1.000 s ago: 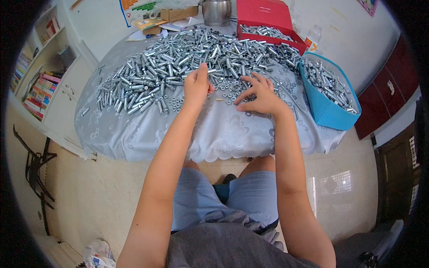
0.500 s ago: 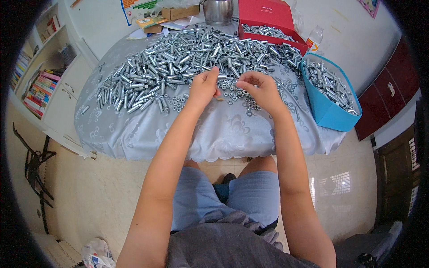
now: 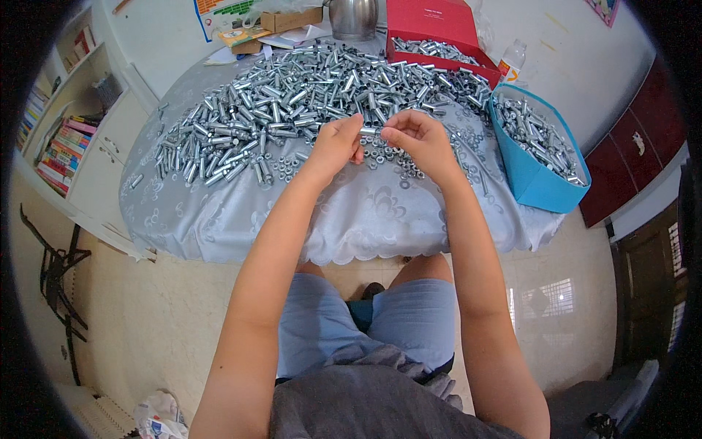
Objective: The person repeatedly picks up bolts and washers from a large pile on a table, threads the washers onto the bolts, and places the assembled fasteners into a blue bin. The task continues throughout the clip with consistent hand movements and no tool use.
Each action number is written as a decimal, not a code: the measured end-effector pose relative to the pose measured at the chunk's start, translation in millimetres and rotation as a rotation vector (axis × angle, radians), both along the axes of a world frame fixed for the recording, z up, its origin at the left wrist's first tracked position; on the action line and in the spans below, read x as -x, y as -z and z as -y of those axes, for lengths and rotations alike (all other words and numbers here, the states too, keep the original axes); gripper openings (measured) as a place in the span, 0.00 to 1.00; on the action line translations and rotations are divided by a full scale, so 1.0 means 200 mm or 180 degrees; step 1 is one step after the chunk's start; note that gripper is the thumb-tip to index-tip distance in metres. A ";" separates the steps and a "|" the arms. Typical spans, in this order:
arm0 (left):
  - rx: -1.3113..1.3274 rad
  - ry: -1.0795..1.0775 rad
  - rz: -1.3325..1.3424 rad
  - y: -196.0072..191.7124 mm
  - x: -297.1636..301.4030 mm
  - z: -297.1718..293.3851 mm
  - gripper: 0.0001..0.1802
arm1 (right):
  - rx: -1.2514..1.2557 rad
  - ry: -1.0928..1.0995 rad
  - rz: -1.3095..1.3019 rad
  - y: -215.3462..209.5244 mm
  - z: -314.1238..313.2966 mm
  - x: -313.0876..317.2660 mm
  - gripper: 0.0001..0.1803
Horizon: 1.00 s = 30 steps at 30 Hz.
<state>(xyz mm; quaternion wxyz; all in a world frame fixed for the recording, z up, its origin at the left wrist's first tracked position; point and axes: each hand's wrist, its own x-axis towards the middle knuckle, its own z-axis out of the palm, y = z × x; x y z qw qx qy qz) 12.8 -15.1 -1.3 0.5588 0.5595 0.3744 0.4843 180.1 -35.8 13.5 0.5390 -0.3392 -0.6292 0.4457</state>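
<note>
A silver expansion bolt lies level between my hands over the near edge of the pile. My left hand is closed on one end of it, thumb uppermost. At the other end, the thumb and forefinger of my right hand pinch together; whether a nut or washer sits between them is too small to tell. Beyond both hands spreads a large heap of metal expansion bolts. Small loose nuts and washers lie scattered on the cloth beneath and beside my hands.
A blue fabric bin full of bolts stands at the table's right edge. Behind the heap are a red box with bolts, a plastic bottle, a steel pot and a cardboard box. A patterned silvery tablecloth covers the table.
My right hand has moved slightly left, against the bolt's end, and the bolt now shows between both hands. My left hand has barely shifted.
</note>
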 end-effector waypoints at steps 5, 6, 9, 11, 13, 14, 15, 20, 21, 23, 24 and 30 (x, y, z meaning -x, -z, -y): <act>0.0063 0.0106 0.0047 -0.03 0.00 0.02 0.22 | -0.0128 0.0064 0.0200 0.01 -0.01 -0.02 0.06; 0.0106 0.0152 0.0070 -0.03 0.00 0.02 0.22 | -0.0125 0.0081 0.0240 0.00 -0.01 -0.02 0.06; 0.0196 0.0311 0.0122 -0.03 0.01 0.03 0.21 | 0.0055 -0.0021 0.0211 -0.01 0.00 -0.02 0.06; 0.0202 0.0445 0.0131 -0.03 0.01 0.03 0.21 | 0.0251 -0.0197 0.0140 -0.02 0.01 -0.02 0.06; 0.0266 0.0498 0.0156 -0.04 0.01 0.03 0.21 | 0.0332 -0.0278 0.0142 -0.02 0.01 -0.03 0.07; 0.0299 0.0526 0.0168 -0.04 0.01 0.03 0.21 | 0.0319 -0.0269 0.0179 -0.01 0.02 -0.03 0.07; 0.0323 0.0483 0.0171 -0.04 0.01 0.03 0.21 | 0.0301 -0.0264 0.0212 -0.02 0.02 -0.03 0.07; 0.0170 0.0118 0.0052 -0.02 0.01 0.02 0.22 | 0.0109 0.0162 0.0553 0.00 -0.01 -0.02 0.08; 0.0116 0.0102 0.0027 -0.01 0.01 0.01 0.22 | 0.0070 0.0299 0.0673 0.01 -0.01 -0.01 0.08; 0.0007 0.0068 -0.0024 0.01 0.02 -0.01 0.22 | 0.0016 0.0342 0.0735 0.01 -0.01 -0.01 0.09; -0.0078 0.0016 -0.0092 0.01 0.01 -0.01 0.23 | -0.0007 0.0371 0.0772 0.02 -0.01 -0.01 0.10; -0.0128 -0.0156 -0.0131 0.02 0.00 -0.01 0.22 | -0.0451 0.0512 0.0935 0.07 -0.03 0.00 0.10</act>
